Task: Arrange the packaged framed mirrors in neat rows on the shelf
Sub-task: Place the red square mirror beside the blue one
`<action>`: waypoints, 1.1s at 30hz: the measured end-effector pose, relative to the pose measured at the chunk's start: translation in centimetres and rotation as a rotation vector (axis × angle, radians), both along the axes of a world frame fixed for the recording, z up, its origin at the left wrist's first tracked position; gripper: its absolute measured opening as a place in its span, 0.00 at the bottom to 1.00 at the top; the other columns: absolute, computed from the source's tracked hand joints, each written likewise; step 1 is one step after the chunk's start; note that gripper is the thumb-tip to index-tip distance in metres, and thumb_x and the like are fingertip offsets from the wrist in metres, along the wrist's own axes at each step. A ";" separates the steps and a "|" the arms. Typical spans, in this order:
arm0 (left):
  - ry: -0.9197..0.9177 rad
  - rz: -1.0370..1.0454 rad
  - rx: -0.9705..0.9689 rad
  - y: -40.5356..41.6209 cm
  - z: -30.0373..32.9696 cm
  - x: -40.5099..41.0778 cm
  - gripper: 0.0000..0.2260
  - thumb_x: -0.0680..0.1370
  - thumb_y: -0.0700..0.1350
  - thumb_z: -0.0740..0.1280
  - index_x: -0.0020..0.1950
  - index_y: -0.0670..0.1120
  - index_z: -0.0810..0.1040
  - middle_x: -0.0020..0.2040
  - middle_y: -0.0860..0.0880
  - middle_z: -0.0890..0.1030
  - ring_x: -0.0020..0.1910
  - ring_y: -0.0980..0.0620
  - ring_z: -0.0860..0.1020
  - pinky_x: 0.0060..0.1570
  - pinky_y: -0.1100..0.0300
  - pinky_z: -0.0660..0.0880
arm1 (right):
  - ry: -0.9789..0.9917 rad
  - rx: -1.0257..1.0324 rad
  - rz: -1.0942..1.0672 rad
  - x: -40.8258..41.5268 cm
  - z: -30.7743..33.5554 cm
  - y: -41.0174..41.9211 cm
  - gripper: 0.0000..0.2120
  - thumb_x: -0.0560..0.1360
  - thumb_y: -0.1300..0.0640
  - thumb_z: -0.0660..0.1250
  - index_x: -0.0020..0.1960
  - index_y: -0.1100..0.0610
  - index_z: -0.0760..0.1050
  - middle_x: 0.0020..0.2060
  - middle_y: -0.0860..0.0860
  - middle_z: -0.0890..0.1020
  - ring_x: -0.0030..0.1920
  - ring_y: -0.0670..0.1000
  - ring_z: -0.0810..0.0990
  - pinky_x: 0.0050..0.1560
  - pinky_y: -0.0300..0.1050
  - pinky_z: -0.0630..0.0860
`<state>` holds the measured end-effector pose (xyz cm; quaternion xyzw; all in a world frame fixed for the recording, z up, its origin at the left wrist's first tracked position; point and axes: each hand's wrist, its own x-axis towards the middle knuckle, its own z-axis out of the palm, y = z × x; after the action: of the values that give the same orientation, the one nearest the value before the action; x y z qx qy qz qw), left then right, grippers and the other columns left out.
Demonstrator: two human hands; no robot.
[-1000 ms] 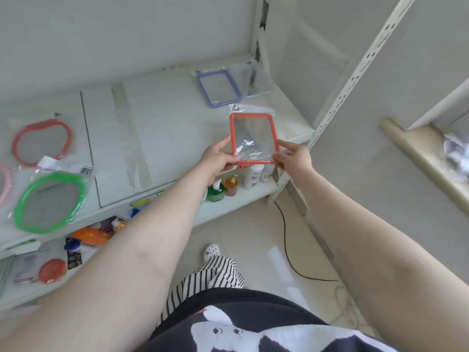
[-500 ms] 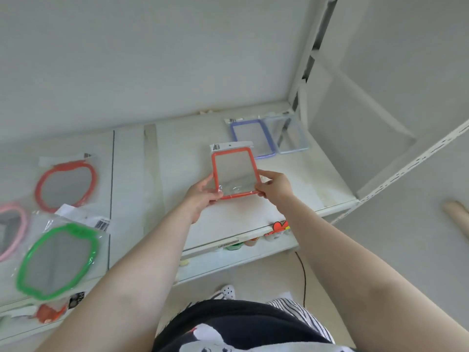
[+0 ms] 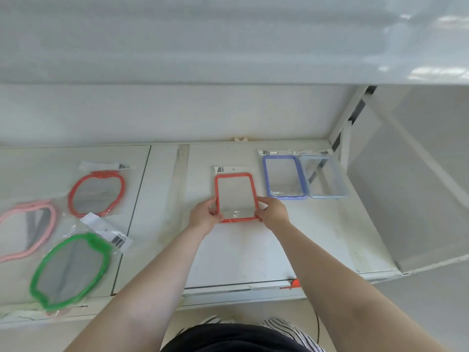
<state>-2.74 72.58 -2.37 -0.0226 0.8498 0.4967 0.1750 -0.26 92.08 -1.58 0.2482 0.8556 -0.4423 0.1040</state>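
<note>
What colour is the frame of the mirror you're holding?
Orange-red. The held mirror shows clearly in the head view.

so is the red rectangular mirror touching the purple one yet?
No. The red rectangular mirror, held at its lower corners by the left hand and right hand, sits apart from the purple-framed mirror, bare shelf between them.

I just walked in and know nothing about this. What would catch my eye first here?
Most striking is the red rectangular mirror in its clear wrapper at the middle of the white shelf, pinched at its lower corners by the left hand and right hand. To its right lie a purple-framed mirror and a pale blue one side by side. On the left, a bright green oval mirror stands out.
</note>
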 end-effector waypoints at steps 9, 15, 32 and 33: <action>0.164 -0.087 -0.426 3.0 -0.7 -0.4 0.40 0.66 0.56 0.75 0.73 0.49 0.61 0.71 0.43 0.61 0.69 0.41 0.61 0.67 0.53 0.67 | 0.063 0.445 0.041 -1.1 0.4 2.7 0.20 0.76 0.55 0.66 0.68 0.52 0.72 0.63 0.54 0.73 0.64 0.55 0.71 0.60 0.48 0.72; 0.226 -0.171 -0.493 5.2 -2.3 -1.2 0.55 0.65 0.58 0.76 0.77 0.40 0.44 0.79 0.43 0.46 0.76 0.42 0.52 0.73 0.57 0.54 | 0.055 0.532 -0.015 -1.8 -0.7 5.1 0.26 0.77 0.48 0.65 0.72 0.52 0.66 0.73 0.56 0.63 0.75 0.57 0.58 0.73 0.50 0.58; 0.221 -0.145 -0.476 8.7 -1.7 -6.8 0.55 0.65 0.57 0.76 0.77 0.38 0.43 0.79 0.42 0.50 0.74 0.40 0.56 0.72 0.55 0.57 | 0.054 0.542 -0.063 -3.8 -2.8 6.4 0.21 0.74 0.43 0.66 0.62 0.54 0.71 0.65 0.56 0.69 0.70 0.58 0.64 0.69 0.52 0.66; 0.220 -0.148 -0.476 8.6 -1.7 -6.8 0.55 0.66 0.57 0.76 0.77 0.38 0.43 0.79 0.42 0.50 0.74 0.40 0.56 0.72 0.55 0.57 | 0.055 0.543 -0.062 -3.8 -2.8 6.4 0.22 0.74 0.43 0.66 0.62 0.54 0.71 0.65 0.56 0.69 0.70 0.58 0.63 0.69 0.52 0.66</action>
<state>-9.58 81.20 -4.08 0.0530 0.9559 0.2681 0.1072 -4.05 98.46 -4.39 0.2809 0.9373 -0.2061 -0.0035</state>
